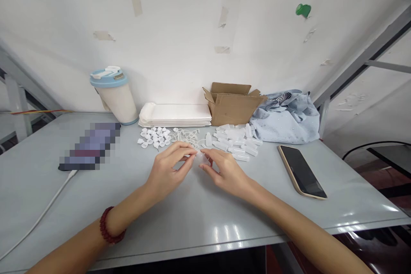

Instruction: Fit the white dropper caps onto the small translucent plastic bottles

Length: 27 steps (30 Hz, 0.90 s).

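My left hand (171,166) is closed in a pinch, thumb and index tips together; a tiny pale piece seems to be at the tips, too small to name. Facing it, my right hand (227,169) has its fingers curved, with a gap between thumb and index tip. The fingertips of both hands are almost touching above the table. Just beyond them lies a tangle of white cords (188,136). To its left are several small white plastic caps (156,137), and on the right several clear plastic tubes (239,141) lie in a loose heap.
Along the wall stand a tumbler with a blue lid (117,98), a stack of white padded envelopes (176,115), an open cardboard box (236,109) and a light blue cloth (289,120). A phone (303,171) lies right; a blurred device (91,145) with a white cable (48,207) lies left.
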Tool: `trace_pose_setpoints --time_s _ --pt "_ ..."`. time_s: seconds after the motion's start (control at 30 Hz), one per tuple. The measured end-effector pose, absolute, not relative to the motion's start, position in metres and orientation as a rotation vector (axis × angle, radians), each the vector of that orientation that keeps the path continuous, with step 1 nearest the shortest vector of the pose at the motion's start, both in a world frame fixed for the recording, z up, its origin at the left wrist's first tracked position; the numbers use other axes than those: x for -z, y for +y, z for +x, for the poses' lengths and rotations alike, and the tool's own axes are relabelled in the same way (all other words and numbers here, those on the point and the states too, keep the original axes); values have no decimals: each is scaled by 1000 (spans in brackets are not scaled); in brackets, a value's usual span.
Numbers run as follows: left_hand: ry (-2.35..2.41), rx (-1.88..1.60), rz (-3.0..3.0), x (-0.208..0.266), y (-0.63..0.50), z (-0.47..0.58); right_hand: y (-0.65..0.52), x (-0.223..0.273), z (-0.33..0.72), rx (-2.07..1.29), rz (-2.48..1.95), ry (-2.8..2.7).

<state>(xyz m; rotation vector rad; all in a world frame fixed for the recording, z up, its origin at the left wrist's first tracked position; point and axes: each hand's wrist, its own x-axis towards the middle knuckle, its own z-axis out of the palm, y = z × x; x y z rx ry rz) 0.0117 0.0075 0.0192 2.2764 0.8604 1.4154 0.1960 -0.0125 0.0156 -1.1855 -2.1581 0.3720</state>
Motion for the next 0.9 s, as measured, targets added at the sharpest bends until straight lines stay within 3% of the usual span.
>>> trace_pose_setpoints --time_s 0.67,0.9 --pt "804 -1513 2586 -24 10 6 -16 -18 193 -498 -1186 -2033" --pt "738 -1155 2912 -26 6 6 -17 -24 189 -828 -1205 -1808"
